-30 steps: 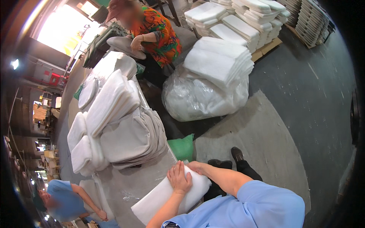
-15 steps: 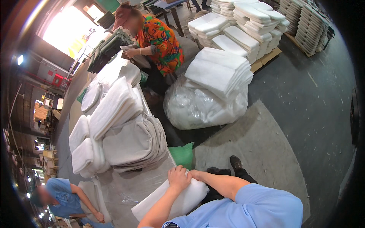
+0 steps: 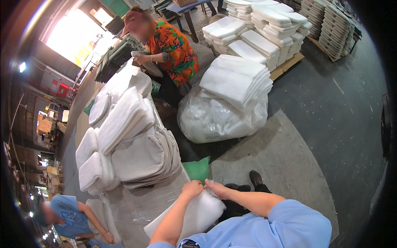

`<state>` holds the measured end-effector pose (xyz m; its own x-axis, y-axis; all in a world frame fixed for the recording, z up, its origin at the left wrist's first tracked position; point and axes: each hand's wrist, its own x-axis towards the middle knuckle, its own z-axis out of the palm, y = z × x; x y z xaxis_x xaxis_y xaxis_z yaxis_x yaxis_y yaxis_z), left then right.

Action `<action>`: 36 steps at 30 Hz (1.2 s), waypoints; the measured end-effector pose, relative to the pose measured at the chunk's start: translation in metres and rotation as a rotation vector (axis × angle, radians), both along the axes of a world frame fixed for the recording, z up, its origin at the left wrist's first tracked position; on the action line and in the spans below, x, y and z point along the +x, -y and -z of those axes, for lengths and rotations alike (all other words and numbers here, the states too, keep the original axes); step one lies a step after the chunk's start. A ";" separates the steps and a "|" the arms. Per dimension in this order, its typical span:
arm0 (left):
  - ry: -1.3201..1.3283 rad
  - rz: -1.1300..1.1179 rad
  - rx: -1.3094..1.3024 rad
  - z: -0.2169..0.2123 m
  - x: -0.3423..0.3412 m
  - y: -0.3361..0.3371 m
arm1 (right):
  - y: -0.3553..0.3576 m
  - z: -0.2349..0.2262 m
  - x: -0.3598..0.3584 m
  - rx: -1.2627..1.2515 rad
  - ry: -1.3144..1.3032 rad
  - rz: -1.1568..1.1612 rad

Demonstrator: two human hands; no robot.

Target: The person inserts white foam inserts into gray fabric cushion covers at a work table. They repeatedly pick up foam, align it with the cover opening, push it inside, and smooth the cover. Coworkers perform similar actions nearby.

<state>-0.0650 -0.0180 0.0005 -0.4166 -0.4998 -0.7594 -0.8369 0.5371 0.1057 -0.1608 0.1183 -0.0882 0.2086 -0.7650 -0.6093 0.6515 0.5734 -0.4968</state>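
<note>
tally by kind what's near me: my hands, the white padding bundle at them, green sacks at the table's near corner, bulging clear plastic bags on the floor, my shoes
Hands, left hand and right hand: 2
White padding bundle: 1
Green sack: 1
Bulging clear plastic bag: 1
Dark shoes: 2
Total: 7

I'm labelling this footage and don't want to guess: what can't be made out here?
Head view:
Left hand: fingertips hidden by the hand's own back.
White padding: part hidden behind the left forearm.
Clear plastic bag: contents blurred by shiny film.
Blue-shirted co-worker: feet cut off by lower edge.
</note>
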 end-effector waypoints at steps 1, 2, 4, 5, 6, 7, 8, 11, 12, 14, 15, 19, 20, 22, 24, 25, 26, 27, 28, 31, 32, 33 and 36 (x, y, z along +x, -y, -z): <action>-0.008 -0.059 0.051 0.002 0.000 0.006 | 0.001 -0.005 0.009 -0.008 0.006 0.017; -0.016 -0.120 0.102 0.004 0.001 0.012 | 0.001 -0.010 0.018 -0.017 0.012 0.033; -0.076 -0.160 0.152 0.009 0.005 0.020 | 0.001 -0.013 0.025 -0.044 -0.106 -0.018; -0.101 -0.191 0.175 0.011 0.012 0.022 | -0.001 -0.018 0.030 -0.067 -0.093 -0.020; -0.102 -0.202 0.172 0.013 0.010 0.021 | -0.003 -0.017 0.031 -0.080 -0.091 -0.009; -0.102 -0.215 0.168 0.013 0.008 0.019 | -0.003 -0.017 0.031 -0.078 -0.080 0.011; -0.101 -0.229 0.162 0.014 0.007 0.018 | -0.002 -0.016 0.031 -0.078 -0.069 0.030; -0.143 -0.213 0.108 0.015 0.011 0.017 | 0.000 -0.018 0.035 -0.060 -0.056 0.043; -0.148 -0.216 0.097 0.014 0.008 0.016 | 0.000 -0.015 0.034 -0.048 -0.063 0.050; -0.159 -0.224 0.072 0.014 0.002 0.013 | 0.001 -0.009 0.034 -0.032 -0.079 0.080; -0.147 -0.230 0.053 0.012 0.003 0.011 | 0.003 -0.010 0.037 -0.024 -0.080 0.084; -0.117 -0.239 -0.037 0.010 0.008 0.004 | 0.006 -0.010 0.042 0.066 -0.276 -0.083; -0.112 -0.239 -0.064 0.010 0.010 0.002 | 0.011 -0.010 0.044 0.085 -0.342 -0.142; -0.153 -0.224 -0.095 0.007 0.007 -0.001 | 0.014 0.002 0.044 0.105 -0.356 -0.181; -0.172 -0.206 -0.128 0.003 -0.001 -0.006 | 0.014 0.017 0.046 0.101 -0.248 -0.150; -0.168 -0.205 -0.146 0.000 -0.004 -0.011 | 0.012 0.023 0.049 0.121 -0.213 -0.160; -0.164 -0.201 -0.163 -0.003 -0.007 -0.014 | 0.011 0.029 0.050 0.141 -0.179 -0.167; -0.169 -0.200 -0.168 -0.006 -0.005 -0.018 | 0.010 0.032 0.054 0.158 -0.140 -0.183; -0.175 -0.197 -0.171 -0.008 -0.005 -0.020 | 0.008 0.035 0.057 0.165 -0.142 -0.194; -0.243 -0.204 -0.200 -0.008 0.007 -0.026 | 0.003 0.036 0.068 0.148 -0.113 -0.205; -0.272 -0.210 -0.214 -0.006 0.012 -0.026 | 0.003 0.035 0.070 0.119 -0.083 -0.184; -0.343 -0.180 -0.272 -0.005 0.023 -0.025 | 0.001 0.030 0.076 0.092 -0.044 -0.177; -0.649 0.093 -0.456 -0.007 0.002 -0.022 | 0.004 0.057 0.055 -0.023 -0.187 -0.109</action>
<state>-0.0633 0.0037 0.0074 -0.7606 -0.6442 -0.0799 -0.6334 0.7095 0.3090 -0.1054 0.1139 -0.1448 0.1757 -0.7579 -0.6282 0.4813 0.6228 -0.6168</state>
